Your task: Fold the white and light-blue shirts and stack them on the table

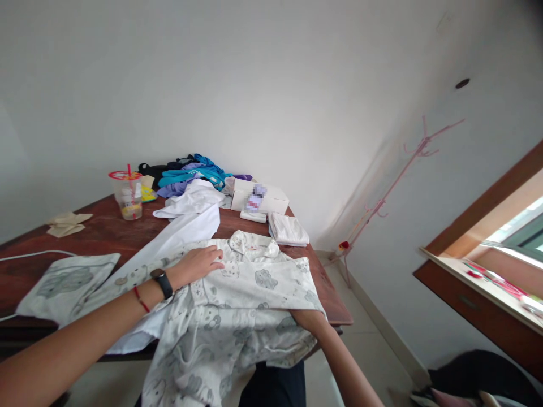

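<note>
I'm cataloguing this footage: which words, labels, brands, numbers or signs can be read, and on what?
None can be read.
Clear cup: markings too blurred.
Blue clothing: white marking too blurred.
White box: pixelated patch over it, nothing legible.
Patterned garment: collar marking too small.

The head-worn camera looks forward and down across the table (139, 240) from its near side. The left hand (204, 261) and right hand (311, 320) lie at close range in the lower half. The wall (271, 85) fills most of the upper half; the coat rack (379, 205) appears slanted at right.
</note>
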A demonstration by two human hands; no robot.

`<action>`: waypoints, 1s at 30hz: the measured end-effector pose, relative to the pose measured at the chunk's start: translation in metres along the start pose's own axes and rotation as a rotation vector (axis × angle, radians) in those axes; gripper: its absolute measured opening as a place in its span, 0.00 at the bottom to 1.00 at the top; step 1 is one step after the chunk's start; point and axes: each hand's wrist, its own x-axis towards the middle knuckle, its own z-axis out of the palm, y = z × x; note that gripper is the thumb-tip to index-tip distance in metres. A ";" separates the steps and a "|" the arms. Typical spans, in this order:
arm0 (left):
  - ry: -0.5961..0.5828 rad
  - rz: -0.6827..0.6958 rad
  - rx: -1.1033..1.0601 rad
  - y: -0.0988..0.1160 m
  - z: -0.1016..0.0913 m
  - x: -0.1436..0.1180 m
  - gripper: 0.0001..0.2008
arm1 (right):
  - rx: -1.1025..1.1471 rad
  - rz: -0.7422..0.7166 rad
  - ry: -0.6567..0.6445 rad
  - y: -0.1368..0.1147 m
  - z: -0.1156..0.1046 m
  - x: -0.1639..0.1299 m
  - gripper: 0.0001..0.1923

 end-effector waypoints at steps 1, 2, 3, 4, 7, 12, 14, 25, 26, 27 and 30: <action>-0.021 -0.011 0.015 -0.001 0.000 0.000 0.13 | 0.005 -0.038 -0.005 -0.003 -0.003 -0.004 0.30; -0.035 -0.022 0.037 0.000 0.000 0.000 0.13 | 0.010 -0.070 -0.012 -0.008 -0.007 -0.008 0.31; -0.036 -0.035 0.066 0.001 -0.001 0.000 0.13 | 0.016 -0.097 -0.022 -0.013 -0.009 -0.014 0.32; -0.019 -0.048 0.099 0.004 -0.002 -0.001 0.13 | 0.021 -0.123 -0.029 -0.019 -0.012 -0.022 0.32; 0.073 -0.031 0.139 0.022 -0.006 -0.010 0.17 | 0.020 -0.200 -0.050 -0.043 -0.019 -0.049 0.32; -0.060 0.184 -0.045 0.054 0.004 -0.042 0.33 | 0.161 -0.302 -0.016 -0.074 -0.046 -0.077 0.23; -0.119 0.217 -0.048 0.055 0.012 -0.056 0.40 | 0.282 -0.262 0.061 -0.071 -0.056 -0.067 0.22; -0.020 0.218 0.184 0.025 0.024 -0.087 0.32 | 0.241 0.019 0.295 0.015 0.004 0.051 0.30; -0.020 0.216 0.206 0.026 0.024 -0.088 0.32 | 0.178 0.035 0.260 0.016 0.009 0.052 0.31; -0.025 0.208 0.223 0.026 0.024 -0.089 0.32 | 0.119 0.042 0.230 0.016 0.013 0.052 0.33; -0.078 0.167 0.227 0.022 0.023 -0.092 0.33 | -0.009 0.047 0.168 0.012 0.017 0.049 0.37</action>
